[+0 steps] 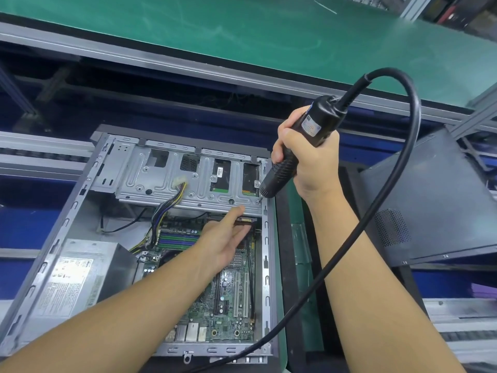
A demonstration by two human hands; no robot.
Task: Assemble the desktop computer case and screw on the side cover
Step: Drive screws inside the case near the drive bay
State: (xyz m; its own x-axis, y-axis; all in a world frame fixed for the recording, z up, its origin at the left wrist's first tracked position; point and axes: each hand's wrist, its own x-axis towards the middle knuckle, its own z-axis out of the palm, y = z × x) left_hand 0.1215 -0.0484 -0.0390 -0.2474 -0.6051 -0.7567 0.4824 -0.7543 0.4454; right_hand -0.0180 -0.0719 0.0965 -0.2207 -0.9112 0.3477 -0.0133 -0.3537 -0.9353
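- The computer case (67,219) lies on its side with the open face up, on the green-topped worktop (294,208). Both bare forearms reach in over its near edge.
- A black cable (387,72) crosses the case's near right corner, rises to the right of the case and arches over into the back of the electric screwdriver (279,176).
- Inside the case, a grey power supply (78,278) fills the near left corner and the motherboard (231,297) covers the near right part.
- The left hand (223,238) hovers over the motherboard, open, with straight fingers pointing at the near edge of the drive cage (166,181).
- A bundle of yellow and black wires (166,208) runs from the motherboard up onto the drive cage, which spans the far end of the case.
- The right hand (312,162) is wrapped round the electric screwdriver. The tool is tilted, with its tip on a screw at the cage's near right corner.
- The dark side cover (435,200) lies tilted to the right of the case, apart from it.
- Beyond the case runs a green conveyor belt (215,28).
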